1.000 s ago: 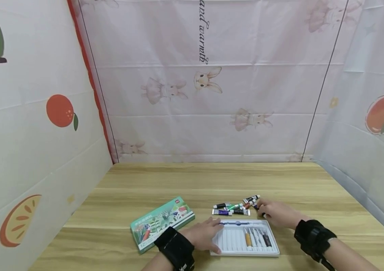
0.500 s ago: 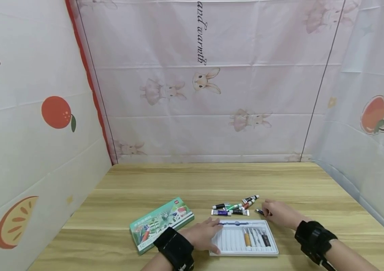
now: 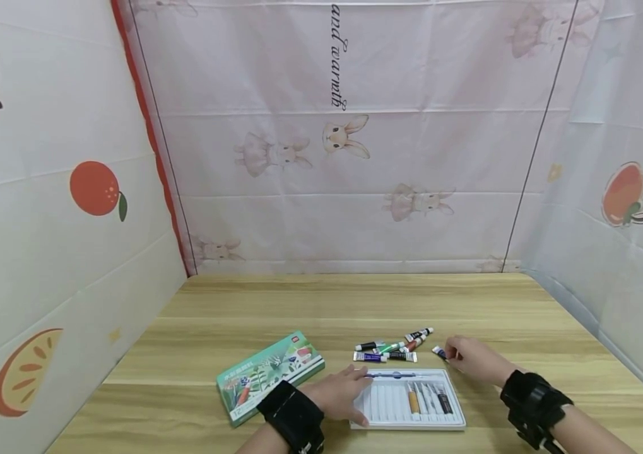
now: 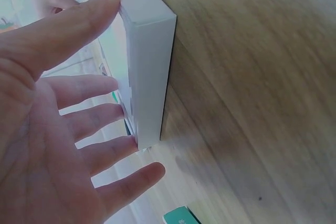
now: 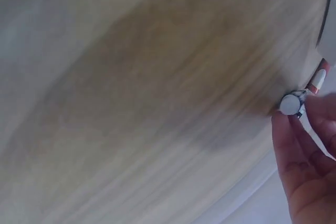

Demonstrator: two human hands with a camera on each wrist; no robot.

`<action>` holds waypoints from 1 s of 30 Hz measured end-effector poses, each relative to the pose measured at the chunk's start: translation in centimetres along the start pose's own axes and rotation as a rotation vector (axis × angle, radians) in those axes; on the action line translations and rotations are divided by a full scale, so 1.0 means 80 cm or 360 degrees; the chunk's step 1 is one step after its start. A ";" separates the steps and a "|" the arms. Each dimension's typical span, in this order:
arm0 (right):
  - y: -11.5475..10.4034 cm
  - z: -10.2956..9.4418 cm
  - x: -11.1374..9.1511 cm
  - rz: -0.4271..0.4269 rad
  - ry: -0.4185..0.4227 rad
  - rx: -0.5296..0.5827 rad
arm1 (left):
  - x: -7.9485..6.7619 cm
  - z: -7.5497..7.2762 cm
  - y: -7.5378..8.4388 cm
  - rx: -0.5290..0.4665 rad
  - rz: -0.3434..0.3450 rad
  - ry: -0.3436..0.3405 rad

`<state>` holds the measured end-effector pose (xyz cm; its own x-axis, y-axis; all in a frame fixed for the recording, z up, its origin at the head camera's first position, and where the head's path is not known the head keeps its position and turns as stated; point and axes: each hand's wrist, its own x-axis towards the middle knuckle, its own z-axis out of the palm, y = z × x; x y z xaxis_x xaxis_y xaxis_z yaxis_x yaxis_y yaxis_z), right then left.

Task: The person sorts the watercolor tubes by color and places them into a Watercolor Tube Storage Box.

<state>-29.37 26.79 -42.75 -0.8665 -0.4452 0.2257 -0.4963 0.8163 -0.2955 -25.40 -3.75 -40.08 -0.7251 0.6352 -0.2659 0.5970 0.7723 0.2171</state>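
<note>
My right hand (image 3: 476,359) pinches a small dark-blue paint tube (image 3: 439,352) just beyond the tray's back right corner. In the right wrist view the tube's pale round cap (image 5: 290,104) shows between thumb and fingers. My left hand (image 3: 337,392) rests at the left end of a white slotted tray (image 3: 382,403). Seen from the left wrist, its thumb lies over the tray's rim and straight fingers touch the tray wall (image 4: 149,77). Several tubes, among them an ochre one (image 3: 414,401) and a black-capped one (image 3: 445,403), lie in the right slots. A slim blue stick (image 3: 392,375) lies along the tray's back.
Behind the tray is a loose pile of paint tubes, with a purple one (image 3: 370,357), a green one (image 3: 390,347) and a red one (image 3: 414,343). A green paint box (image 3: 276,369) lies at an angle to the left. Printed cloth walls (image 3: 332,221) enclose the wooden table (image 3: 298,302).
My right hand has drawn the dark-blue tube away from the pile to the right, and the tube has turned in its fingers. My left hand has stayed on the tray.
</note>
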 end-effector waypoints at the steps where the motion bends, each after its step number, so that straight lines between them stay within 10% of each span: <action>1: 0.000 0.000 0.000 0.0003 -0.0003 0.0000 | 0.000 0.000 0.000 -0.0002 -0.0002 -0.0001; 10: -0.015 -0.012 0.004 -0.0040 -0.0071 0.0011 | 0.002 0.000 0.001 -0.0036 -0.0029 -0.0011; 18: -0.094 -0.021 0.002 -0.0327 -0.0127 0.0085 | 0.001 -0.001 -0.001 -0.0034 -0.0036 -0.0003; 30: -0.141 0.003 -0.002 -0.0202 -0.0437 0.0209 | 0.000 -0.001 0.000 -0.0007 -0.0008 0.0008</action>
<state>-23.64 17.56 -39.66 -0.7703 -0.6375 0.0151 -0.5883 0.7014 -0.4024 -25.39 -3.74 -40.02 -0.7299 0.6314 -0.2620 0.5918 0.7755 0.2201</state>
